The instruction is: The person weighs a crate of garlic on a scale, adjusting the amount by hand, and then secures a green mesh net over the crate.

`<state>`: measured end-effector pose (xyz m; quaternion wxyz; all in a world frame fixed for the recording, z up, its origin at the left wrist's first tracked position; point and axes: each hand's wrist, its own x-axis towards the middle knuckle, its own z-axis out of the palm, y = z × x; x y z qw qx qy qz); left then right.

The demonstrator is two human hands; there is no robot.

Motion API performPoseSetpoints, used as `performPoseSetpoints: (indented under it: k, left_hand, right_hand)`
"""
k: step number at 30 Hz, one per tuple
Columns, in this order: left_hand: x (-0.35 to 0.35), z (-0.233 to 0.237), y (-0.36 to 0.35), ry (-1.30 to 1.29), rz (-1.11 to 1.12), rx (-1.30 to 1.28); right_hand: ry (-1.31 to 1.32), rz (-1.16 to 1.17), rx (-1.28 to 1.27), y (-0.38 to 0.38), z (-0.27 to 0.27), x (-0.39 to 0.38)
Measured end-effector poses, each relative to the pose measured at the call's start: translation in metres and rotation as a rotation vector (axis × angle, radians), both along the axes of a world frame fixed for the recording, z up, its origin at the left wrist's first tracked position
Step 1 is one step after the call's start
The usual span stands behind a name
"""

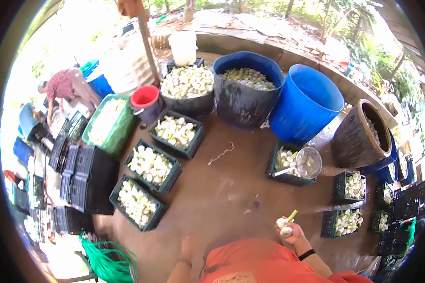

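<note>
Wet floor (217, 188) passable at 12 o'clock up to blue-rimmed barrel (238, 106). Bulb-filled crates (171, 182) block 10–11. Crate (272, 160) under strainer (309, 162) blocks 1.

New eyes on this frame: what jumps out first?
Probably the bright blue barrel, upper right of centre, then the red bucket, upper left of centre. Nearest the camera, at lower right, the right hand holds white bulbs with a green stem.

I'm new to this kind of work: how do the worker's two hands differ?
The right hand holds white vegetables, while the left hand has nothing visible in it. The right hand looks fairly sharp; the left hand is blurred. Both show bare skin against the brown floor.
</note>
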<state>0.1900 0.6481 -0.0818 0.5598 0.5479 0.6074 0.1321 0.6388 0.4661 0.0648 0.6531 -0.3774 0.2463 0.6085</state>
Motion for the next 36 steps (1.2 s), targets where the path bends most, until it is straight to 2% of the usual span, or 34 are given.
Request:
performPoseSetpoints:
  k: [3, 5, 6, 8, 9, 11, 12, 13, 15, 21, 25, 32, 34, 35, 36]
  left_hand:
    - [0.016, 0.046, -0.016, -0.102, 0.21, -0.271]
    - [0.02, 0.059, -0.019, 0.233, 0.024, -0.309]
    - [0.02, 0.06, -0.026, 0.245, 0.048, -0.323]
    - [0.025, 0.068, -0.045, 0.031, 0.272, -0.238]
    - [0.024, 0.07, -0.057, 0.059, 0.307, -0.248]
    - [0.042, 0.063, -0.061, 0.067, 0.435, -0.463]
    - [0.056, 0.079, -0.064, -0.096, 0.492, -0.462]
    - [0.072, 0.094, -0.064, -0.092, 0.509, -0.473]
    - [0.105, 0.12, -0.048, 0.033, 0.306, -0.233]
    - [0.139, 0.124, -0.035, 0.12, 0.322, -0.288]
    - [0.156, 0.113, 0.0, 0.173, 0.311, -0.299]
    - [0.164, 0.081, 0.099, 0.252, 0.282, -0.307]
    - [0.153, 0.065, 0.128, 0.054, 0.619, -0.216]
    - [0.152, 0.068, 0.144, 0.06, 0.625, -0.22]
    - [0.157, 0.098, 0.174, 0.001, 0.664, -0.21]
  right_hand:
    - [0.02, 0.08, 0.001, 0.067, 0.0, 0.029]
    - [0.02, 0.108, 0.006, 0.111, -0.006, 0.053]
    - [0.014, 0.151, 0.008, 0.132, -0.008, 0.063]
    - [0.04, 0.247, 0.054, 0.18, -0.019, 0.089]
    - [0.016, 0.286, 0.008, 0.205, -0.011, 0.097]
    - [0.022, 0.383, 0.06, 0.249, -0.012, 0.117]
    - [0.002, 0.428, 0.038, 0.267, -0.019, 0.124]
    - [-0.028, 0.477, 0.02, 0.288, -0.024, 0.132]
    - [-0.073, 0.575, 0.042, 0.328, -0.018, 0.138]
    - [-0.064, 0.713, 0.081, 0.448, -0.01, 0.113]
    - [-0.046, 0.788, 0.117, 0.54, -0.011, 0.083]
    - [-0.111, 0.792, 0.189, 0.725, 0.033, 0.018]
    - [-0.041, 0.787, 0.264, 0.779, 0.027, -0.001]
    - [-0.023, 0.776, 0.267, 0.804, 0.023, -0.012]
    - [0.033, 0.803, 0.315, 0.829, 0.019, -0.021]
